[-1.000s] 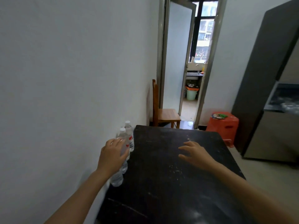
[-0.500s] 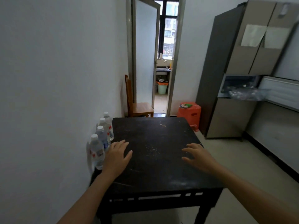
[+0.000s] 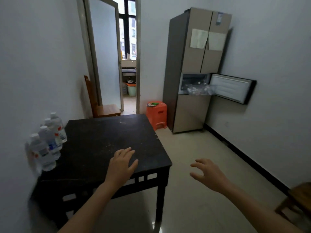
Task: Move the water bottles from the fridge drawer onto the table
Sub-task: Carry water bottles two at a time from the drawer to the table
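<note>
The left hand [image 3: 122, 165] and right hand [image 3: 208, 174] are open and empty, and the water bottles [image 3: 48, 143] at lower left look full, so probably heavy and slippery, best held round the middle.

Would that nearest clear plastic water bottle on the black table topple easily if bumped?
Probably: the clear plastic water bottle stands upright, tall and narrow, by the black table's left edge. It looks full, so it is likely weighty and steadier than an empty one. Fallen, its round body would probably roll.

Black table [image 3: 107, 142], orange stool [image 3: 156, 113], beige fridge [image 3: 193, 52]
</note>
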Tool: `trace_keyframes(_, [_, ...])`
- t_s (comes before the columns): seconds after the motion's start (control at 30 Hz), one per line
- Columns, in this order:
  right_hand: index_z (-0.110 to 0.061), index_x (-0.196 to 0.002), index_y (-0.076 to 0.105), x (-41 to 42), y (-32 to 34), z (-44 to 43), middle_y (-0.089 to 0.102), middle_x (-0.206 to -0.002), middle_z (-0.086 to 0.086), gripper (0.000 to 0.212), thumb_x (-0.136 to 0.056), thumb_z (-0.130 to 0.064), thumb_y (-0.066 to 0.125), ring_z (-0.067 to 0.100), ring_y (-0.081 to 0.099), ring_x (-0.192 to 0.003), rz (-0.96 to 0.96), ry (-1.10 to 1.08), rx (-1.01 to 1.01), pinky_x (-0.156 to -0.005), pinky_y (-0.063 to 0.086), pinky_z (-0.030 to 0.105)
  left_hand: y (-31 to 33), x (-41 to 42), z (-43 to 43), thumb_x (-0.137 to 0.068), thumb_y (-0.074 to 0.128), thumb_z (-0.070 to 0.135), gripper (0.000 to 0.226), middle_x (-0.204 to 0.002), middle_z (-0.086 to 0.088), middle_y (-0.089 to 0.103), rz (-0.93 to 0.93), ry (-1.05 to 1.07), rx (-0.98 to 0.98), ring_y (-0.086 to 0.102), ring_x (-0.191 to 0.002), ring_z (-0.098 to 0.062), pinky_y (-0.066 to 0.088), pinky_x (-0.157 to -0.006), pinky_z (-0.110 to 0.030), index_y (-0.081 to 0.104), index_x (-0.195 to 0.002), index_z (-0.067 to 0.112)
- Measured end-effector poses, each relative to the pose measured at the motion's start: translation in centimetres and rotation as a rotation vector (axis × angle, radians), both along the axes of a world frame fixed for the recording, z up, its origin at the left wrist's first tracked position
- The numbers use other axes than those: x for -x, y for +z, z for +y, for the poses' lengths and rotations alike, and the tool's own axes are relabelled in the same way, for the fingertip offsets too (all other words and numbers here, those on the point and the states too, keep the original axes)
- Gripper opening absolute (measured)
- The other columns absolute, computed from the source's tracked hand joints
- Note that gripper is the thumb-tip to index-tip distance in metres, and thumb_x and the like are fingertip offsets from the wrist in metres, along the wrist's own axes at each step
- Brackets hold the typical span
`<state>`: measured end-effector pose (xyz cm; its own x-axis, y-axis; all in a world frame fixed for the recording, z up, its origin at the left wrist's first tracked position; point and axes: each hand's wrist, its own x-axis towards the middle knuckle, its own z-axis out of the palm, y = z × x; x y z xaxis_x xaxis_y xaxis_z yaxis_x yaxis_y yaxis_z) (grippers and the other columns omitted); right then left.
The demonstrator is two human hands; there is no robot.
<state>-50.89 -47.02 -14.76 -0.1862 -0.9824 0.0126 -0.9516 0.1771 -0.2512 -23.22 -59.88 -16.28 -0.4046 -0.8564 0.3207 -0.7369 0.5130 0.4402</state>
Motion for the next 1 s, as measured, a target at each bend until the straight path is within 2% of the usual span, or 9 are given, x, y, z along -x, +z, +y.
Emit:
trace_keyframes(0.07, [-0.026,-0.128,0.050,2.4,-0.4,3.6,0.042,-0.140,0.001,0.084,-0.072,-0.082,0.022,0.015,0.034,-0.131,-0.026,-0.042,-0.002,-0.106,0.031,0.032,-0.2,2.7,2.8,-0.075,0.026,0.058,0.074,-0.142,-0.003,0.043,0.012,-0.049,-0.014,0.031,-0.134,-0.021,0.031,-0.105,-0.038,0.048,-0.131,0.015])
trace_keyframes(0.17, [-0.024,-0.128,0.052,5.7,-1.1,7.7,0.043,-0.139,0.002,0.046,-0.089,-0.047,0.049,0.016,0.035,-0.130,-0.031,-0.097,0.068,-0.106,0.030,0.032,-0.3,6.3,5.6,-0.065,0.013,0.064,0.090,-0.140,-0.004,0.045,0.021,-0.108,-0.037,0.033,-0.133,-0.022,0.032,-0.105,-0.039,0.050,-0.130,0.013])
trace_keyframes(0.43, [-0.019,-0.125,0.055,13.1,-0.9,14.6,0.049,-0.133,0.004,0.043,-0.088,-0.042,0.054,0.018,0.040,-0.126,-0.062,-0.263,0.166,-0.104,0.034,0.036,0.0,16.0,9.5,-0.069,0.019,0.060,0.082,-0.133,-0.006,0.054,0.004,-0.204,0.019,0.042,-0.126,-0.027,0.039,-0.096,-0.042,0.057,-0.122,0.011])
trace_keyframes(0.57, [-0.018,-0.121,0.059,16.6,-0.8,15.4,0.053,-0.129,0.005,0.090,-0.066,-0.081,0.025,0.020,0.044,-0.123,-0.084,-0.295,0.190,-0.101,0.036,0.038,0.1,20.5,9.1,-0.070,0.022,0.059,0.079,-0.129,-0.009,0.056,0.022,-0.244,0.046,0.046,-0.123,-0.029,0.040,-0.094,-0.042,0.059,-0.120,0.010])
trace_keyframes(0.63, [-0.018,-0.122,0.058,19.6,-1.1,15.6,0.052,-0.130,0.004,0.097,-0.061,-0.083,0.019,0.019,0.042,-0.124,-0.083,-0.318,0.191,-0.103,0.036,0.037,-0.1,23.5,8.2,-0.071,0.022,0.059,0.078,-0.129,-0.008,0.056,0.020,-0.260,0.056,0.046,-0.122,-0.028,0.039,-0.094,-0.042,0.059,-0.120,0.011])
trace_keyframes(0.7, [-0.019,-0.124,0.056,22.1,-0.9,15.5,0.050,-0.132,0.003,0.078,-0.075,-0.074,0.032,0.017,0.041,-0.125,-0.055,-0.328,0.180,-0.104,0.035,0.036,-0.1,26.3,7.2,-0.072,0.024,0.058,0.077,-0.127,-0.010,0.057,0.040,-0.269,0.071,0.048,-0.120,-0.029,0.039,-0.095,-0.042,0.059,-0.120,0.010])
trace_keyframes(0.77, [-0.018,-0.125,0.055,25.4,-0.8,15.2,0.050,-0.133,0.003,0.048,-0.088,-0.048,0.050,0.017,0.040,-0.126,-0.010,-0.342,0.185,-0.105,0.032,0.032,-0.1,29.5,6.0,-0.074,0.027,0.057,0.074,-0.127,-0.011,0.058,0.064,-0.278,0.064,0.048,-0.118,-0.031,0.039,-0.095,-0.043,0.059,-0.119,0.009])
trace_keyframes(0.83, [-0.017,-0.126,0.054,28.4,-0.2,14.7,0.050,-0.133,0.003,0.043,-0.089,-0.038,0.054,0.016,0.040,-0.126,0.019,-0.355,0.191,-0.105,0.030,0.029,0.1,32.6,4.9,-0.076,0.033,0.054,0.068,-0.128,-0.012,0.057,0.083,-0.278,0.057,0.048,-0.119,-0.031,0.039,-0.095,-0.043,0.058,-0.121,0.009])
trace_keyframes(1.0, [-0.019,-0.127,0.052,36.4,1.8,13.2,0.049,-0.132,0.000,0.043,-0.090,-0.039,0.052,0.014,0.039,-0.125,0.060,-0.407,0.189,-0.105,0.034,0.033,1.6,41.2,2.5,-0.073,0.029,0.056,0.072,-0.122,-0.015,0.060,0.174,-0.322,0.069,0.051,-0.115,-0.035,0.042,-0.091,-0.047,0.063,-0.114,0.006])
